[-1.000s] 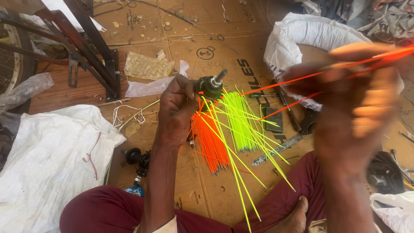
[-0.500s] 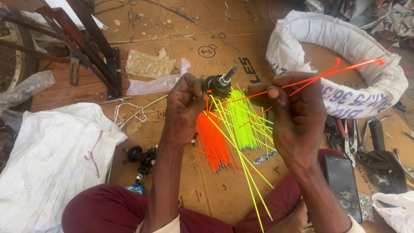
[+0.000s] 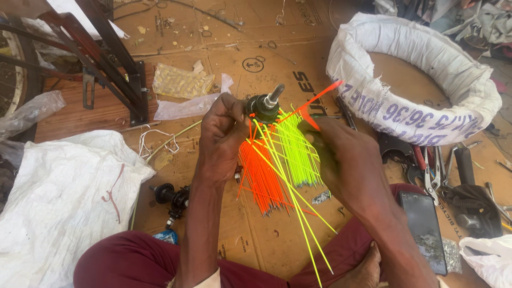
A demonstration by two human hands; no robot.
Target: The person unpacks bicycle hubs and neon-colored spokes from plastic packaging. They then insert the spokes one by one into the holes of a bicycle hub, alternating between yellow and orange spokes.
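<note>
My left hand (image 3: 224, 136) grips a dark wheel hub (image 3: 264, 106) with a metal axle sticking up. Yellow-green spokes (image 3: 290, 202) hang from the hub's flange down toward my lap. My right hand (image 3: 346, 160) pinches an orange spoke (image 3: 320, 96) close beside the hub, its free end pointing up and right. Below the hands, loose bundles of orange spokes (image 3: 261, 178) and yellow-green spokes (image 3: 298, 154) lie on the cardboard floor (image 3: 277, 240).
A rim wrapped in white sacking (image 3: 416, 80) lies at the upper right. Pliers and other tools (image 3: 442, 170) and a dark phone (image 3: 424, 226) sit on the right. A second hub (image 3: 173, 200) lies lower left beside a white sack (image 3: 64, 202). A black metal stand (image 3: 106, 58) is upper left.
My right hand has come down from high up on the right to right beside the hub, drawing the orange spoke in so less of it sticks out. The left hand stayed put.
</note>
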